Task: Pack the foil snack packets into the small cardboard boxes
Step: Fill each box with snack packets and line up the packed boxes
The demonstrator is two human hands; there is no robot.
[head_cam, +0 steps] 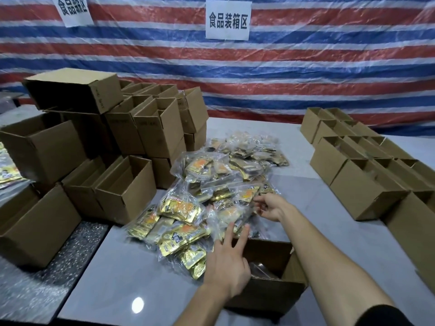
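Note:
A heap of gold foil snack packets (pixel 181 208), bundled in clear plastic bags, covers the middle of the grey table. In front of it, nearest me, stands an open small cardboard box (pixel 268 290) with something dark and glossy inside. My left hand (pixel 227 260) hovers over the box's left rim with its fingers spread, the fingertips reaching a clear bag of packets (pixel 231 214). My right hand (pixel 270 205) is at the right edge of that same bag, with fingers and thumb curled at the plastic. I cannot make out whether it grips the bag.
Open empty boxes (pixel 127 184) are stacked high on the left, some lying on their sides. Rows of upright open boxes (pixel 367 184) line the right side. A striped tarp (pixel 306 67) with paper signs hangs behind. More packets (pixel 7 170) show at the far left edge.

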